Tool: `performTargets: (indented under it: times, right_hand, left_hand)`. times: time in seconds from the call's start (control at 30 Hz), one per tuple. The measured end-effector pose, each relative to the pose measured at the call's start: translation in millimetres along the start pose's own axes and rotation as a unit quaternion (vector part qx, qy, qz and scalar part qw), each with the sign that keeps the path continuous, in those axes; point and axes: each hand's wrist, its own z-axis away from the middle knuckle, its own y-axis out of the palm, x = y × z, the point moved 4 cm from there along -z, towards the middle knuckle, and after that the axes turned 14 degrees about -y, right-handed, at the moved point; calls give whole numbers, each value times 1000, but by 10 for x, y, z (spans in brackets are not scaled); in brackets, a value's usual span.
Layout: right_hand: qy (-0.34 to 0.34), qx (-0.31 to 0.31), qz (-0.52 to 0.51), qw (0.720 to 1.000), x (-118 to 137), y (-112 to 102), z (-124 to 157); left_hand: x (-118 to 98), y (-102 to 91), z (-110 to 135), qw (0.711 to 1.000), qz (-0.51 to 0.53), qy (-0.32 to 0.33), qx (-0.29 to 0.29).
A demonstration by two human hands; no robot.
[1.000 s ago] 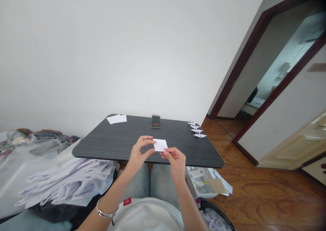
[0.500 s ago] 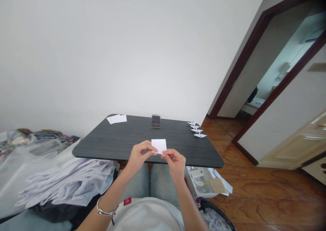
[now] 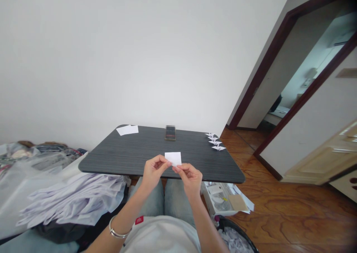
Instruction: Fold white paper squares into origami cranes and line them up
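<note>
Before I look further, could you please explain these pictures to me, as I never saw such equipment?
There is no machine. Every picture comes from one head-worn camera, looking forward and down. The bare left hand and bare right hand pinch a small piece of white paper over a dark, wood-grained table. On the table are flat white paper sheets at the far left, a dark rectangular phone-like device at the back middle, and folded white paper birds at the right.
</note>
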Motion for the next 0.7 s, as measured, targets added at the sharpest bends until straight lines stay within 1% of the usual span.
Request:
performTargets:
  times: [0.07, 0.17, 0.23, 0.37, 0.47, 0.53, 0.7]
  right_hand:
    - [-3, 3, 2, 1000, -3, 2, 6]
    - [1, -1, -18, 1000, -12, 3, 8]
    - [18, -11, -45, 999, -29, 2, -1]
    - [74, -27, -92, 993, -94, -5, -30]
    - [115, 2, -103, 988, -144, 16, -31]
    - [130, 22, -94, 987, -154, 29, -21]
    - [142, 21, -78, 987, -107, 38, -13]
  left_hand:
    - [-6, 10, 18, 1000, -9, 6, -14]
    - [-20, 12, 30, 999, -28, 21, -17]
    - [-26, -3, 26, 998, -42, 30, -19]
    - [-28, -46, 10, 997, -64, 39, -30]
    - [-14, -48, 6, 996, -72, 32, -30]
    - [-4, -36, 9, 996, -77, 29, -26]
    - [18, -15, 5, 998, -66, 22, -10]
